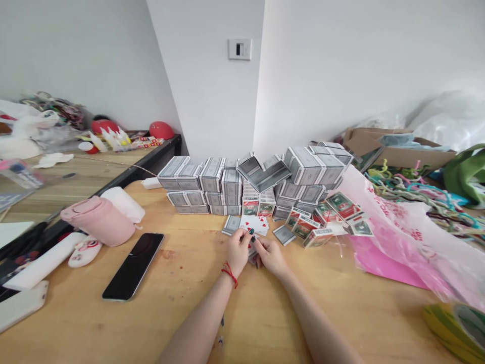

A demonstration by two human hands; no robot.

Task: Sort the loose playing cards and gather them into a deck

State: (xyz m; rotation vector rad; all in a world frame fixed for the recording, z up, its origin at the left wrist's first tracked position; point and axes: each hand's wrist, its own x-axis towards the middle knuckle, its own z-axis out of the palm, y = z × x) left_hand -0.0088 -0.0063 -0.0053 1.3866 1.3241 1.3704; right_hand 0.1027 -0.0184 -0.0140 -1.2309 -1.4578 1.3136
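Close together at the middle of the table, my left hand [238, 250] and my right hand [270, 254] are both closed on a few playing cards [252, 246] with red hearts. A red string bracelet circles my left wrist. Just beyond my fingers, more face-up heart cards [257, 225] lie fanned out. A grey-backed card pile [231, 224] is partly under them on the left, and another grey-backed card [284, 235] lies to the right. Behind stands a wall built of grey playing cards [223, 182], with folded pieces leaning at its centre.
Red and green card boxes [303, 224] lie right of my hands, beside pink plastic wrapping [394, 242]. A black phone [133, 266], a pink pouch [100, 220] and a white computer mouse [85, 251] are at left. Yellow tape [450, 328] sits near the right corner.
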